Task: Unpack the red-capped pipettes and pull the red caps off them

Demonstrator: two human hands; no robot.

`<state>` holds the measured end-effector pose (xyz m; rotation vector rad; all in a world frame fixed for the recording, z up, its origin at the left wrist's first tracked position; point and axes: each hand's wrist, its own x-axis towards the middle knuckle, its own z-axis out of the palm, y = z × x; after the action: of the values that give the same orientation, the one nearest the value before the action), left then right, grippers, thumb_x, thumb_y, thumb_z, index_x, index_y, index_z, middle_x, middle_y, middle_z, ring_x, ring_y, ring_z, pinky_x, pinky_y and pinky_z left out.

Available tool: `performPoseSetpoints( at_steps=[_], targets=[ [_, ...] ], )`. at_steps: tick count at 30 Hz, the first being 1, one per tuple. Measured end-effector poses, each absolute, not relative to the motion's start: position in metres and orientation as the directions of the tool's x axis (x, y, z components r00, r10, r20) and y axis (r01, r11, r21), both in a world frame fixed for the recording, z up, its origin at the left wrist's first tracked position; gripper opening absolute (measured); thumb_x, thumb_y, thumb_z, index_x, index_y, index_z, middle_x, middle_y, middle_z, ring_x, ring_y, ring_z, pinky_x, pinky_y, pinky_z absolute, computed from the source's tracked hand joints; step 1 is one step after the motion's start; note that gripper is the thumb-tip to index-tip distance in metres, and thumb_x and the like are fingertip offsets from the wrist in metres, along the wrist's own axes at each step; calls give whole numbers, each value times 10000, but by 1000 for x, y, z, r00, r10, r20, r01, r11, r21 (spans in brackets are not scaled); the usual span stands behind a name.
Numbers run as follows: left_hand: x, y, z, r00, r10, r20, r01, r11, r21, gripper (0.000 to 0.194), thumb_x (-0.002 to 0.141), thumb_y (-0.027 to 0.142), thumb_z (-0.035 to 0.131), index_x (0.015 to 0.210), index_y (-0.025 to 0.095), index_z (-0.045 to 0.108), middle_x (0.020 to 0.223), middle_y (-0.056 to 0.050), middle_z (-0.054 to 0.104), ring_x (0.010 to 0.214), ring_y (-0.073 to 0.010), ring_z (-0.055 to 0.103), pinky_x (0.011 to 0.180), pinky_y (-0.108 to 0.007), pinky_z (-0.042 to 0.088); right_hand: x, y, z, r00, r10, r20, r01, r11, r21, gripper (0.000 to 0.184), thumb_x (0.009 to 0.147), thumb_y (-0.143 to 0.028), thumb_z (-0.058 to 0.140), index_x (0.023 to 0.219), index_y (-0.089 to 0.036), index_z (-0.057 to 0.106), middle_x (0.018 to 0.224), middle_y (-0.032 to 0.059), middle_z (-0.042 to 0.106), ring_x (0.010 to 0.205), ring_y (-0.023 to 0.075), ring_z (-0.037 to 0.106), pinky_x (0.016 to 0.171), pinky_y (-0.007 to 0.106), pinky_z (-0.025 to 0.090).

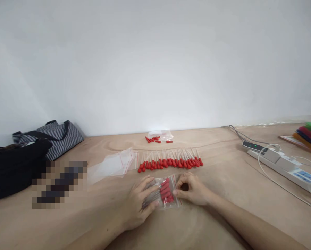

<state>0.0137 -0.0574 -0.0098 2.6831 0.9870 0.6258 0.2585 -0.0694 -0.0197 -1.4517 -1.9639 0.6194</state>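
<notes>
Head view: see clear bag (159, 181) over or on worktop (197, 229), between left hand (137, 205) and right hand (195, 190). Note red-headed sticks (166, 190) inside, long axis roughly crosswise, stems toward left hand, heads toward right. Find stem end gripped between left thumb and fingers; seal edge (174, 183) nearer right hand, pinched by thumb and forefinger.

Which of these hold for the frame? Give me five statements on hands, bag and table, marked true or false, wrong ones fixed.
1. The left hand and right hand both touch the clear bag. True.
2. The sticks seen inside it have blue ends. False: their ends are red.
3. A row of red-ended sticks lies between that bag and the wall. True.
4. The power strip lies left of the hands. False: it lies to their right.
5. The striped bag is on the left side. True.
</notes>
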Motion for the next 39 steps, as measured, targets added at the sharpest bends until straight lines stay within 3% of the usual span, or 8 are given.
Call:
performPoseSetpoints(
  at_steps=[5, 8, 15, 19, 25, 28, 31, 39],
  targets=[
    [37, -44, 9, 759, 543, 360, 425, -832, 357, 249, 820, 227, 462, 1038, 206, 579, 1104, -91, 533, 1023, -194, 497, 876, -358, 432, 235, -77, -24, -71, 970, 230, 677, 217, -704, 214, 681, -356, 593, 563, -189, 531, 673, -4, 580, 731, 167, 515, 713, 327, 340],
    [54, -34, 15, 798, 473, 373, 385, -877, 288, 262, 816, 147, 441, 1021, 204, 594, 1090, -87, 537, 1001, -193, 490, 867, -368, 419, 232, -79, -25, -15, 972, 236, 668, 186, -721, 235, 665, -328, 605, 514, -189, 490, 610, -13, 554, 692, 160, 507, 674, 301, 341],
    [76, -10, 13, 895, 309, 323, 281, -951, 131, 242, 781, 91, 473, 883, 229, 644, 1053, -44, 564, 957, -174, 492, 821, -316, 412, 236, -79, -27, -9, 969, 247, 626, 198, -754, 323, 625, -377, 653, 460, -188, 449, 565, -19, 523, 631, 146, 481, 592, 268, 329],
    [80, -3, 8, 896, 234, 378, 216, -972, 91, 161, 777, 122, 504, 713, 196, 632, 951, -25, 609, 884, -151, 517, 794, -287, 394, 236, -79, -30, -16, 969, 247, 618, 203, -759, 328, 617, -399, 663, 464, -188, 463, 570, -17, 536, 645, 150, 492, 592, 268, 333],
    [78, -1, -2, 893, 155, 423, 156, -987, 32, 190, 794, 128, 471, 666, 186, 599, 859, -14, 623, 806, -132, 529, 749, -275, 378, 240, -78, -29, -102, 955, 280, 601, 283, -747, 272, 676, -368, 620, 525, -187, 484, 591, -13, 558, 636, 143, 495, 620, 279, 347],
    [75, -3, -5, 875, 202, 441, 199, -979, 53, 219, 819, 150, 435, 680, 182, 600, 821, -32, 609, 755, -126, 528, 716, -264, 385, 250, -76, -23, -221, 890, 399, 606, 446, -659, 80, 760, -225, 501, 695, -196, 539, 658, -5, 564, 645, 134, 478, 636, 285, 351],
    [72, -6, -5, 867, 236, 440, 220, -972, 87, 234, 832, 153, 408, 698, 179, 598, 807, -36, 600, 729, -123, 529, 694, -253, 387, 259, -74, -17, -365, 798, 479, 642, 588, -492, 171, 716, -103, 472, 801, -218, 565, 681, -9, 551, 683, 140, 461, 680, 303, 332],
    [72, -8, -6, 866, 242, 436, 195, -969, 150, 250, 848, 154, 371, 710, 168, 579, 804, -31, 626, 721, -121, 541, 685, -243, 398, 252, -72, -23, -508, 579, 638, 680, 724, -115, 92, 771, -193, 509, 745, -228, 590, 659, -9, 547, 673, 132, 407, 639, 300, 247]
  ],
)
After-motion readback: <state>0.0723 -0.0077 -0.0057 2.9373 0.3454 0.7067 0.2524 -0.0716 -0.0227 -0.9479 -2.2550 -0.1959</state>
